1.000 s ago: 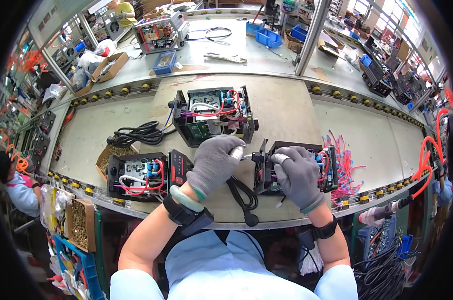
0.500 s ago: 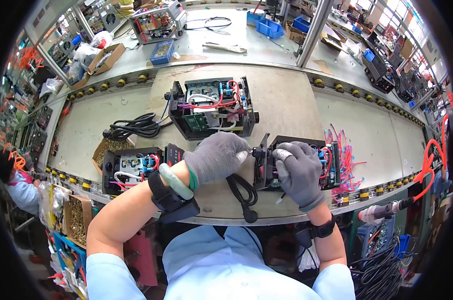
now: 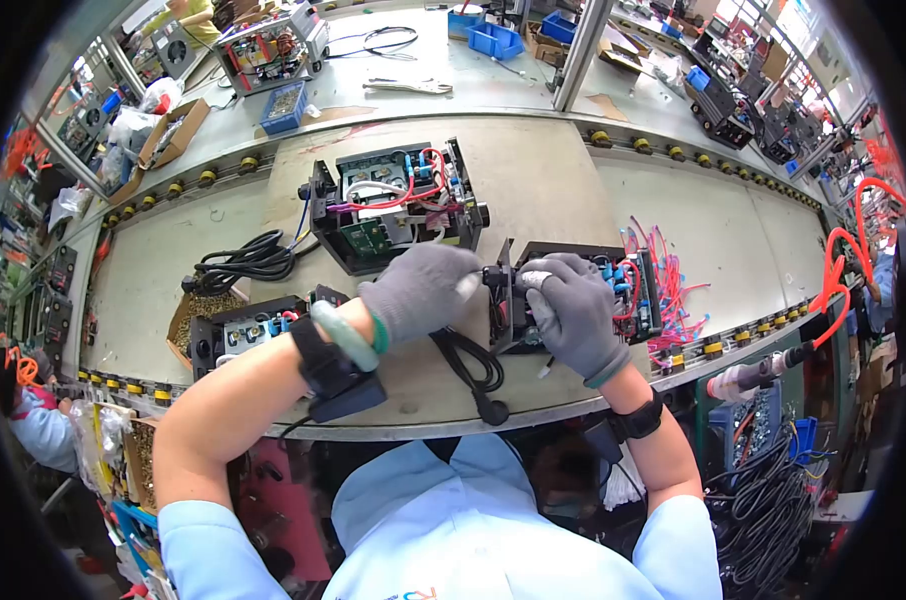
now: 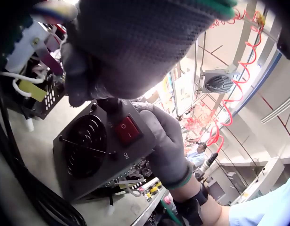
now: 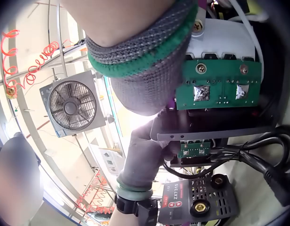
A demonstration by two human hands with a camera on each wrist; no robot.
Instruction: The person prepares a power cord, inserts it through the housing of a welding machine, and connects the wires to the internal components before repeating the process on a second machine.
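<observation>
Gloved in grey, my left hand curls its fingers round the black cable gland on the end panel of an uncovered welding machine. That panel carries a round fan grille and a red rocker switch. My right hand, gloved too, grips the same panel near its top edge from the inner side; its fingertips are partly hidden there. Below the left hand, a black power cord with a plug lies looped on the bench.
Another uncovered machine stands behind the hands, and a third sits left, partly behind my left arm. Pink and red wires lie on the right. A coiled black cord and a box of screws are at left.
My left hand has turned at the wrist and its elbow has swung outward, with the fingers now at the gland. My right hand stays on the machine. The whole head view has shifted.
</observation>
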